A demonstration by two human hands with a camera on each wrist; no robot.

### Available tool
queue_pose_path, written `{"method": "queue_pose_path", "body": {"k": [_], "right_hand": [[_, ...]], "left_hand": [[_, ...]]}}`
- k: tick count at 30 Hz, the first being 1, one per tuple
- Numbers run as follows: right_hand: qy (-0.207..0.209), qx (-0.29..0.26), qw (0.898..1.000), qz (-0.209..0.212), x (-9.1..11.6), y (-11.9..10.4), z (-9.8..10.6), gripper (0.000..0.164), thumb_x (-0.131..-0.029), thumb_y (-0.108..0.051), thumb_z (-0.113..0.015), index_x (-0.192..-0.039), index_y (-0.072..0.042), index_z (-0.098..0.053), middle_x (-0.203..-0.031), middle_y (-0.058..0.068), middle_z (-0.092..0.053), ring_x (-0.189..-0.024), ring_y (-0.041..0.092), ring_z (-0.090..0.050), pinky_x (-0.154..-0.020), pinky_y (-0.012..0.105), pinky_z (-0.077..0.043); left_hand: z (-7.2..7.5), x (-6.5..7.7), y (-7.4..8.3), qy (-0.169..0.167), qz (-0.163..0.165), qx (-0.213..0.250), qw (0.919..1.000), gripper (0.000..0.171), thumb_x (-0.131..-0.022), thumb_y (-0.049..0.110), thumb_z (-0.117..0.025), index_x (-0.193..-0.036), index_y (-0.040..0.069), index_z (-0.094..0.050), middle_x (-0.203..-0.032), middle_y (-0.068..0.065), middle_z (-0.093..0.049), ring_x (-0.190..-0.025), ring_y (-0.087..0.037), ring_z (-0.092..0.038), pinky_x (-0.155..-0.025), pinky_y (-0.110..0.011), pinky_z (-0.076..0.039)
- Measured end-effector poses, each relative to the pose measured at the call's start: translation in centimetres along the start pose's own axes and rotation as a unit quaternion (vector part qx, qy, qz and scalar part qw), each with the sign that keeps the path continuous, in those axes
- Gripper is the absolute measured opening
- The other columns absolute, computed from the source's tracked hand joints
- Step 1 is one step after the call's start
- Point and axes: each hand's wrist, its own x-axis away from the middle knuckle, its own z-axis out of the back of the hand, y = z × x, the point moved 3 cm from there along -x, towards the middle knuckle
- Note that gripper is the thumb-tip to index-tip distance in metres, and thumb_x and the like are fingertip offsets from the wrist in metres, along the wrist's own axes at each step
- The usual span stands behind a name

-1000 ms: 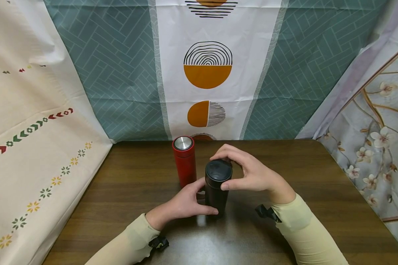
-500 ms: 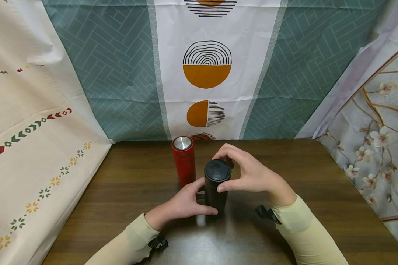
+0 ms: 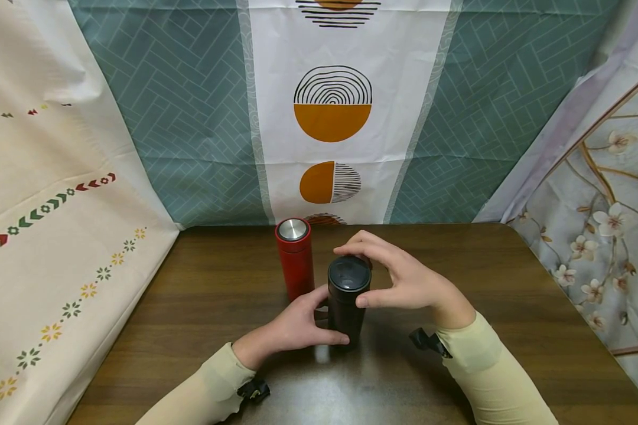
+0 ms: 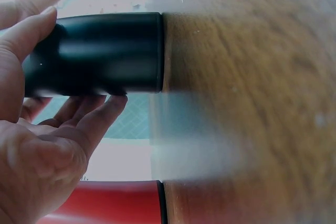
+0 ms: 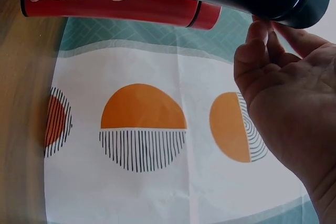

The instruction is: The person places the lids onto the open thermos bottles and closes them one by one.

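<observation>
A black thermos (image 3: 347, 316) stands upright on the table, its dark lid (image 3: 349, 274) on top. Around its lower body curl the thumb and fingers of my left hand (image 3: 295, 324), and the left wrist view shows the fingertips along its underside in that sideways picture. My right hand (image 3: 399, 277) is up at the lid, thumb on the near side and index finger arched over the far side. In the right wrist view, bent fingers (image 5: 257, 38) meet the lid close to its seam. Just behind and left of it stands a red thermos (image 3: 296, 265) with a silver-topped lid.
The brown wooden table (image 3: 218, 265) reaches back to a teal and white patterned curtain (image 3: 202, 118). Cream cloth (image 3: 58, 236) hangs on the left, flowered cloth (image 3: 606, 254) on the right. My left hand's fingers lie close to the red thermos.
My right thumb and fingers drew closer around the lid half a second ago and are now spread slightly wider. The left hand and both thermoses stay in place.
</observation>
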Motion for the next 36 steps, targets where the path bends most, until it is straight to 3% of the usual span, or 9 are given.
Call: {"method": "queue_pose_path", "body": {"k": [3, 7, 12, 16, 33, 36], "right_hand": [[-0.001, -0.006, 1.000, 0.010, -0.01, 0.14, -0.03, 0.067, -0.095, -0.021, -0.087, -0.156, -0.014, -0.060, -0.136, 0.002, -0.061, -0.122, 0.023, -0.059, -0.099, 0.038, -0.053], [0.002, -0.003, 1.000, 0.006, -0.01, 0.22, -0.01, 0.066, -0.092, -0.014, -0.088, -0.153, -0.015, -0.063, -0.134, 0.001, -0.063, -0.119, 0.022, -0.060, -0.095, 0.037, -0.054], [0.010, 0.002, 1.000, -0.008, -0.05, 0.15, 0.17, 0.064, -0.089, -0.018, -0.093, -0.147, -0.017, -0.067, -0.129, -0.001, -0.064, -0.108, 0.018, -0.059, -0.080, 0.034, -0.051], [0.014, 0.016, 1.000, -0.020, -0.18, -0.02, 0.26, 0.065, -0.086, -0.022, -0.098, -0.144, -0.021, -0.067, -0.125, -0.004, -0.064, -0.104, 0.017, -0.058, -0.078, 0.034, -0.050], [0.028, 0.037, 0.997, -0.067, -0.23, -0.23, -0.10, 0.069, -0.076, -0.028, -0.107, -0.129, -0.021, -0.063, -0.119, -0.006, -0.063, -0.102, 0.015, -0.063, -0.089, 0.037, -0.055], [0.025, 0.033, 0.997, -0.064, -0.23, -0.12, -0.11, 0.073, -0.077, -0.030, -0.106, -0.134, -0.020, -0.062, -0.122, -0.005, -0.063, -0.105, 0.016, -0.063, -0.091, 0.037, -0.055]], "left_hand": [[-0.01, -0.02, 0.04, 0.002, 0.001, -0.001, 1.0000, 0.076, -0.085, 0.030, -0.101, -0.150, 0.031, -0.062, -0.138, 0.012, -0.071, -0.129, -0.014, -0.067, -0.114, -0.047, -0.054], [-0.04, -0.07, 0.02, 0.003, 0.001, -0.003, 1.0000, 0.076, -0.085, 0.030, -0.101, -0.150, 0.032, -0.062, -0.138, 0.013, -0.071, -0.128, -0.014, -0.068, -0.113, -0.045, -0.054], [-0.05, -0.05, -0.09, 0.003, -0.002, -0.003, 1.0000, 0.076, -0.085, 0.030, -0.101, -0.150, 0.031, -0.062, -0.138, 0.012, -0.072, -0.128, -0.014, -0.068, -0.113, -0.044, -0.054], [-0.05, -0.08, -0.10, 0.003, -0.003, -0.002, 1.0000, 0.075, -0.085, 0.030, -0.101, -0.150, 0.031, -0.062, -0.138, 0.012, -0.072, -0.128, -0.014, -0.068, -0.113, -0.044, -0.054], [-0.06, -0.09, -0.02, 0.002, -0.015, 0.002, 0.9999, 0.074, -0.085, 0.026, -0.101, -0.148, 0.029, -0.063, -0.138, 0.011, -0.072, -0.126, -0.014, -0.069, -0.111, -0.045, -0.055], [-0.06, -0.08, -0.14, 0.002, -0.010, 0.004, 0.9999, 0.074, -0.085, 0.027, -0.101, -0.148, 0.030, -0.063, -0.138, 0.012, -0.072, -0.127, -0.014, -0.069, -0.112, -0.046, -0.055]]}}
